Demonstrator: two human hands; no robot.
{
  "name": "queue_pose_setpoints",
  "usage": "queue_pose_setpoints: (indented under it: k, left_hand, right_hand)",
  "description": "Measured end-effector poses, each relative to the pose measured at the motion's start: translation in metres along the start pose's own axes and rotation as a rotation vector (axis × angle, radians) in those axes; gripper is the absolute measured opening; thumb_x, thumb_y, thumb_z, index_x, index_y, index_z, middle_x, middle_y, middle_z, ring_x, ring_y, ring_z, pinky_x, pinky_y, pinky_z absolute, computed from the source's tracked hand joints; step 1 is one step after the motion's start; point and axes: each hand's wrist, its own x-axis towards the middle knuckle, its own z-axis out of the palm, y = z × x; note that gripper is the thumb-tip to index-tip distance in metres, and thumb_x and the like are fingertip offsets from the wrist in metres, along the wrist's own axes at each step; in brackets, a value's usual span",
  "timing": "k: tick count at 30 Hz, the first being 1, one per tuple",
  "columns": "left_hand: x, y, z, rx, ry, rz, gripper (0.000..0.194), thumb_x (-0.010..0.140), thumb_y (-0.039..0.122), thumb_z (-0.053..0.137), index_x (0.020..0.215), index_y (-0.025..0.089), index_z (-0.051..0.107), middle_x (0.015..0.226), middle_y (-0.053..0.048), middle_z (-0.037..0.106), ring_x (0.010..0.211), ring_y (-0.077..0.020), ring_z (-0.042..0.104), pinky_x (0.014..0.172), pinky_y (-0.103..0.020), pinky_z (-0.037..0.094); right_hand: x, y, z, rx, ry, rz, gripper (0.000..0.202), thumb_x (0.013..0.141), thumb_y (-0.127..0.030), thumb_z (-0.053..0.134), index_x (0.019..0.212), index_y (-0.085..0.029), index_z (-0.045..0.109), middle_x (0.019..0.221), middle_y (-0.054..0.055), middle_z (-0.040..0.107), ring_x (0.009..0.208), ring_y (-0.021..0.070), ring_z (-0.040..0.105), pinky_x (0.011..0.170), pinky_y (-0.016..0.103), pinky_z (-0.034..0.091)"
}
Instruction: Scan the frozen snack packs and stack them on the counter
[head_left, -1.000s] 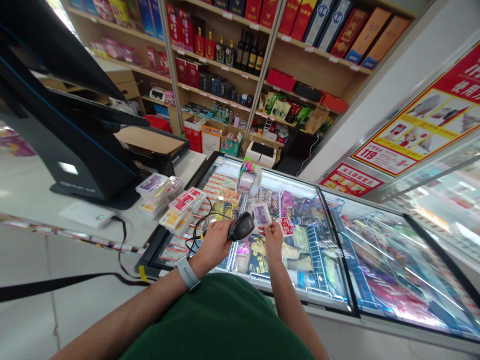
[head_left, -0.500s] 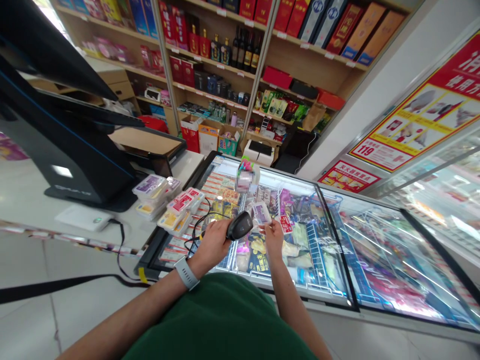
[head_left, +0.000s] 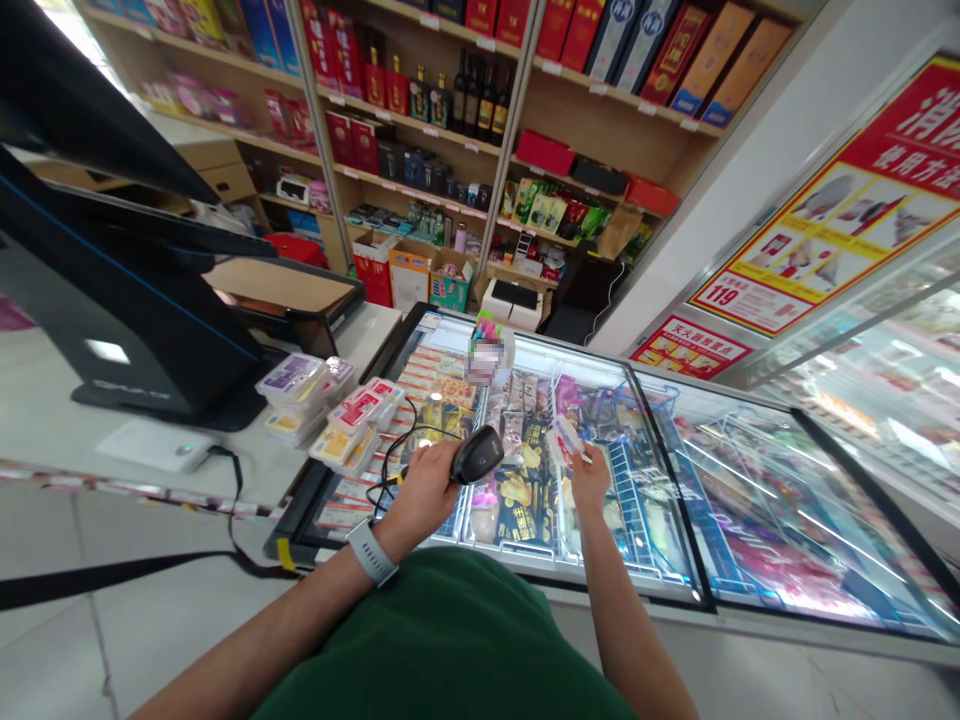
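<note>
My left hand (head_left: 424, 490) is closed round the handle of a black barcode scanner (head_left: 478, 455), its head pointing right over the chest freezer. My right hand (head_left: 591, 478) pinches the near edge of a small clear plastic food box (head_left: 564, 438) with a pale and red label. The box is over the freezer's glass lid; whether another pack lies directly under it I cannot tell. To the left of the scanner, small food boxes with red labels (head_left: 364, 405) and purple labels (head_left: 296, 378) are stacked where counter and freezer meet.
A looped black cable (head_left: 386, 470) lies by my left hand. Farther left, a black checkout terminal (head_left: 172, 350) and a white device (head_left: 154, 445) stand on the counter. A clear tub (head_left: 499, 355) with colourful contents stands on the freezer's far side. Stocked shelves (head_left: 420, 130) rise behind.
My right hand has moved right with the food box, away from the scanner, to where a red-labelled pack lay. My left hand and the scanner have stayed nearly still.
</note>
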Motion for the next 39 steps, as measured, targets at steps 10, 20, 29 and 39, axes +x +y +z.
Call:
queue_pose_setpoints:
  k: [10,20,29,39]
  left_hand:
    - [-0.001,0.000,0.000,-0.014,0.005,0.009,0.059,0.075,0.004,0.052,0.132,0.017,0.051,0.130,-0.013,0.063,0.126,-0.0294,0.056,0.112,-0.054,0.040]
    - [-0.001,0.001,-0.002,0.000,0.021,0.019,0.056,0.075,0.005,0.052,0.131,0.016,0.051,0.130,-0.013,0.064,0.126,-0.0287,0.057,0.112,-0.052,0.041]
    - [0.000,-0.003,0.001,-0.005,0.019,0.039,0.062,0.075,0.003,0.053,0.136,0.014,0.048,0.140,-0.016,0.058,0.134,-0.0301,0.051,0.117,-0.055,0.036]
    - [-0.002,-0.009,0.007,0.020,0.034,0.035,0.066,0.075,0.003,0.054,0.139,0.017,0.046,0.146,-0.015,0.053,0.141,-0.0307,0.045,0.120,-0.058,0.032]
  right_hand:
    - [0.013,0.032,-0.005,-0.382,0.008,-0.138,0.046,0.088,-0.032,0.039,0.116,-0.011,0.068,0.111,0.017,0.069,0.099,0.0272,0.064,0.089,0.039,0.047]
    - [-0.007,0.052,0.013,-0.496,-0.106,-0.232,0.040,0.090,-0.028,0.041,0.120,-0.017,0.066,0.120,0.012,0.065,0.102,0.0245,0.062,0.084,0.034,0.047]
    - [-0.009,0.048,0.014,-0.575,-0.151,-0.226,0.037,0.089,-0.022,0.042,0.117,-0.019,0.066,0.123,0.010,0.064,0.108,0.0241,0.059,0.090,0.034,0.045]
    - [-0.015,0.046,0.015,-0.531,-0.138,-0.236,0.040,0.090,-0.027,0.042,0.121,-0.016,0.065,0.131,0.015,0.061,0.120,0.0279,0.057,0.095,0.038,0.047]
